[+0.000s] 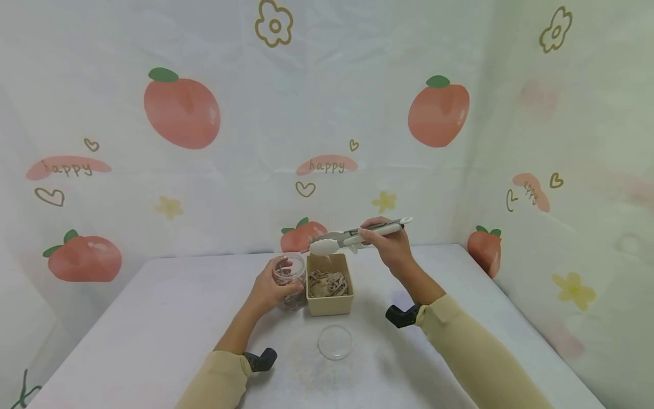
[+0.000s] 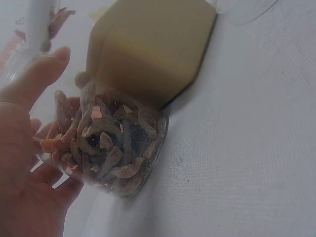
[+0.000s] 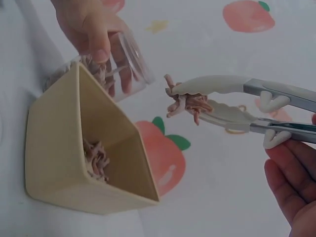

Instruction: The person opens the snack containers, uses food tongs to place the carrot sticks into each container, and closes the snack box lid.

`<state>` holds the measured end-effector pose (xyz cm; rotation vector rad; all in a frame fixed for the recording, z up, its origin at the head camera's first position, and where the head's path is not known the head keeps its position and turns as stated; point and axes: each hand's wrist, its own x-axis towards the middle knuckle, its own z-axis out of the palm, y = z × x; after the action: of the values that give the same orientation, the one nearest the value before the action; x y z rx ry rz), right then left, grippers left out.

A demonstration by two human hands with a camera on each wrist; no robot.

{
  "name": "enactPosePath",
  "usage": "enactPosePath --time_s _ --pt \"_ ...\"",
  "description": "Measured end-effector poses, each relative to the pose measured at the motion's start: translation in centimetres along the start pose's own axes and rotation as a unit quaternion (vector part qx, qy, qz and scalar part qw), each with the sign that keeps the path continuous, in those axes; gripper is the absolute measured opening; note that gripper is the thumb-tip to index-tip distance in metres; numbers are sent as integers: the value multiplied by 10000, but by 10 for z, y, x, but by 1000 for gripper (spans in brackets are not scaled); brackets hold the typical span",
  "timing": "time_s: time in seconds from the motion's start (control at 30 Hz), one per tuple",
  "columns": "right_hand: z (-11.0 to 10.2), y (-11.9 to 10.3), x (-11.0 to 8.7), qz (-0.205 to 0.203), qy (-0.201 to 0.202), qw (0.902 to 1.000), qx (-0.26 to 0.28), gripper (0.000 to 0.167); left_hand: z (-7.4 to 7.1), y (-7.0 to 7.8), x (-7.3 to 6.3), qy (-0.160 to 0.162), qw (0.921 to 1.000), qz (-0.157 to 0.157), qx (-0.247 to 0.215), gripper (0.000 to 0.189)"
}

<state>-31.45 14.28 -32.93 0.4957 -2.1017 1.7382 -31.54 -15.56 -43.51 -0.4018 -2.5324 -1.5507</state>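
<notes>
My left hand grips a clear jar, thumb on the near side and fingers around the back. In the left wrist view, brownish, wrinkled dried strips fill its lower part. Close against the jar's right side stands a beige rectangular box with more such strips inside. My right hand holds white-tipped metal tongs above the back of the box. Between the tong tips, in the right wrist view, a small clump of strips is pinched, apart from both jar and box.
A round clear lid lies on the white tabletop in front of the box. Behind the table hangs a white backdrop printed with fruit, and another stretch of it runs along the right side.
</notes>
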Motion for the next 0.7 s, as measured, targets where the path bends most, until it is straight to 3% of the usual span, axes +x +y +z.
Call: enactPosePath --time_s 0.4,0.7 --pt "25 -9 5 -410 -264 9977 470 18 0 -4 1 -56 9998 136 -111 87" --pt "44 -8 4 -477 -544 9966 397 16 0 -1 1 -67 9997 62 -208 83"
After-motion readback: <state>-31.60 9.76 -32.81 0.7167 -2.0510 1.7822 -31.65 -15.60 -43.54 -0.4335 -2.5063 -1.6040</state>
